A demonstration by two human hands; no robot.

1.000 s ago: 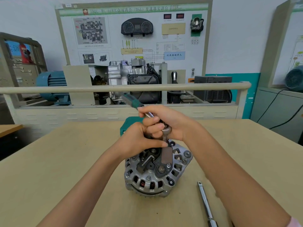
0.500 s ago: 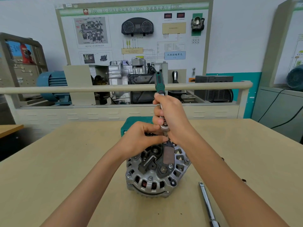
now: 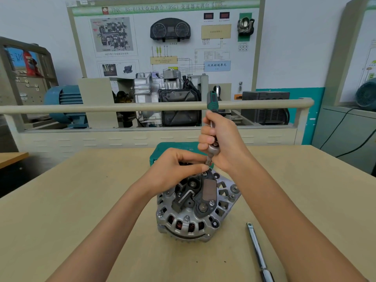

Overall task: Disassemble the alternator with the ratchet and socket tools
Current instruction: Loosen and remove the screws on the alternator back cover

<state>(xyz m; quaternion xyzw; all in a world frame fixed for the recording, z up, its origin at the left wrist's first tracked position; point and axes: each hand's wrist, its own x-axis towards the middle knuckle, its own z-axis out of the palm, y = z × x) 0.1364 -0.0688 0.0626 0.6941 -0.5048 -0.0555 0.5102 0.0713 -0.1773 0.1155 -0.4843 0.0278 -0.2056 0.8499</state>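
Both hands (image 3: 220, 147) curled, close together

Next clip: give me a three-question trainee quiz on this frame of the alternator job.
1. True or false: the right hand holds the green-handled ratchet with its handle pointing away from the person.
2. What lies on the beige tabletop to the right of the silver finned alternator?
A. a chrome extension bar
B. a hammer
C. a red screwdriver
3. The left hand pinches near the ratchet's ____.

Key: 1 true; 2 A; 3 socket
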